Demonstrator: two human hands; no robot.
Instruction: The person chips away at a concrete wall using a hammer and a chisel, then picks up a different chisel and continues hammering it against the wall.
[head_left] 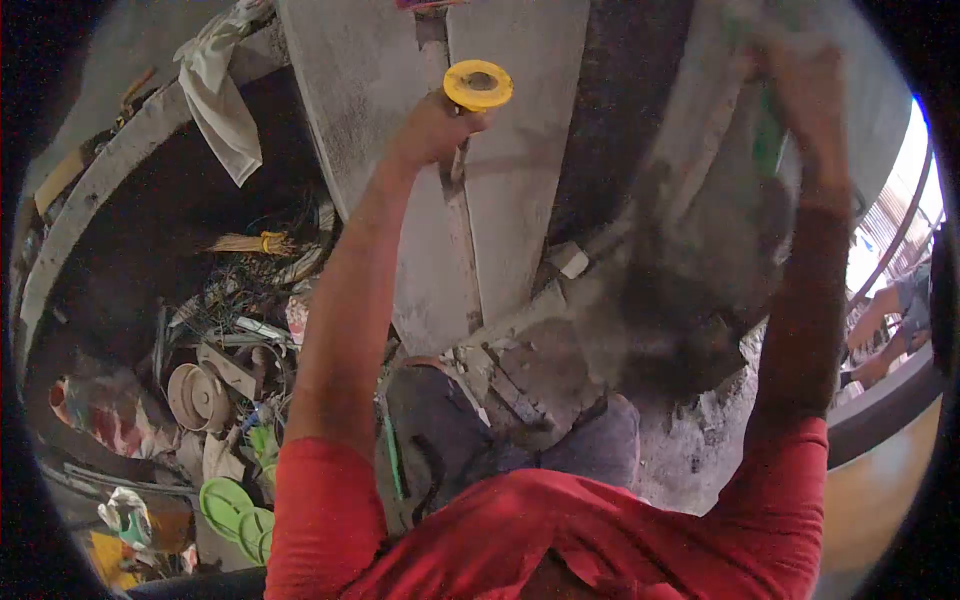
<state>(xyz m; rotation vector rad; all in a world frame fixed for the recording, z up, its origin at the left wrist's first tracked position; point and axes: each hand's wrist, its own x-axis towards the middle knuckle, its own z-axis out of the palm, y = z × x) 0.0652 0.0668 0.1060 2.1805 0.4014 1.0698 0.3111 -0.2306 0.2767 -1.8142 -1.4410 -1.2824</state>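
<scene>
My left hand (432, 130) is closed around a chisel with a round yellow hand guard (462, 98), held against a narrow groove (456, 205) in the grey wall. A worn grey end shows in the middle of the guard. Part of the chisel's shaft is hidden by my fingers. Raised at the upper right, my right hand (805, 85) is smeared by motion, with its fingers curled. Whatever it grips is too blurred to name. A green streak (768, 135) shows just below that hand.
Rubble (510, 385) lies by my legs. At left, a dark recess holds tangled wires, scraps and a round beige part (198, 397). Green slippers (226, 508) lie lower left, and a white cloth (222, 110) hangs above. Another person's arm (875, 315) shows far right.
</scene>
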